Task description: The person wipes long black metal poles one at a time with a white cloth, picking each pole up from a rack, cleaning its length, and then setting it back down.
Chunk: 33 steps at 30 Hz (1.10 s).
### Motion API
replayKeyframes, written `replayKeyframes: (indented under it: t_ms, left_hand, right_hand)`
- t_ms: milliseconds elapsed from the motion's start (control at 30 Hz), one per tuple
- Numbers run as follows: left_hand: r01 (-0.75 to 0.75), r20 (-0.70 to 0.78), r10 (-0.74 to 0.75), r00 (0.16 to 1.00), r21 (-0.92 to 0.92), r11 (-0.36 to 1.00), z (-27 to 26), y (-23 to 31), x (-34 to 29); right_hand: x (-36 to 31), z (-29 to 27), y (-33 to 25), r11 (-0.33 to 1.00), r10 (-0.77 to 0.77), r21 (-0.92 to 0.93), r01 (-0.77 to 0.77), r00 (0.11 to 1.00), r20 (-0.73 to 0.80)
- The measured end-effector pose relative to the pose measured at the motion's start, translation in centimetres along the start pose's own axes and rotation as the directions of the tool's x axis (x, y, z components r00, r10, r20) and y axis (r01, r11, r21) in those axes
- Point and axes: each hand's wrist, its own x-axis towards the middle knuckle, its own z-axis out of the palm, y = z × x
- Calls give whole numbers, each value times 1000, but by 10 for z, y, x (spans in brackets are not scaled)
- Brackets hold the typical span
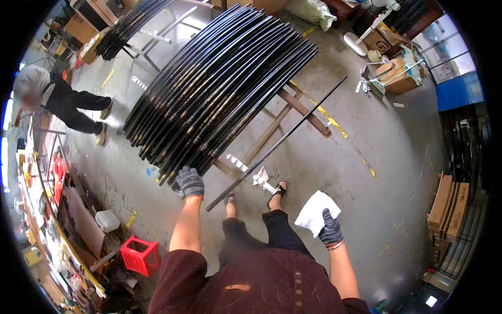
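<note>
My left hand (189, 183), in a dark grey knitted glove, is curled over the near ends of a wide row of long black rods (225, 83). Its fingers look closed on a rod end, though the glove hides most of the grip. A small pale patch shows under that hand. Out to the right, my right hand (330, 230), gloved alike, is closed on a bunched white cloth (316, 212), held away from the rods. One black rod (277, 144) lies apart from the row, slanting across the supports, its near end between my two hands.
Metal supports (269, 131) carry the rods. Another rod bundle (128, 31) lies at far left, with a person (73, 99) standing nearby. A red plastic stool (140, 255) and cluttered bench (52, 230) are on the left. Cardboard boxes (447, 206) stand at right.
</note>
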Motion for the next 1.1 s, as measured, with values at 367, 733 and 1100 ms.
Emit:
replayKeyframes:
  t_ms: [367,733,1100]
  left_hand:
    - [-32,170,55,984,-138,990,-31,-28,-10]
    - [198,488,86,868,-501,843,41,-12,-53]
    - [-164,158,301,941,-566,808,11,-46,-82]
  right_hand:
    - [40,33,27,984,136,-137,-111,972,190]
    - [49,60,36,978,164,75,-193,945,284]
    - [90,64,70,967,223,-167,-192,957,188]
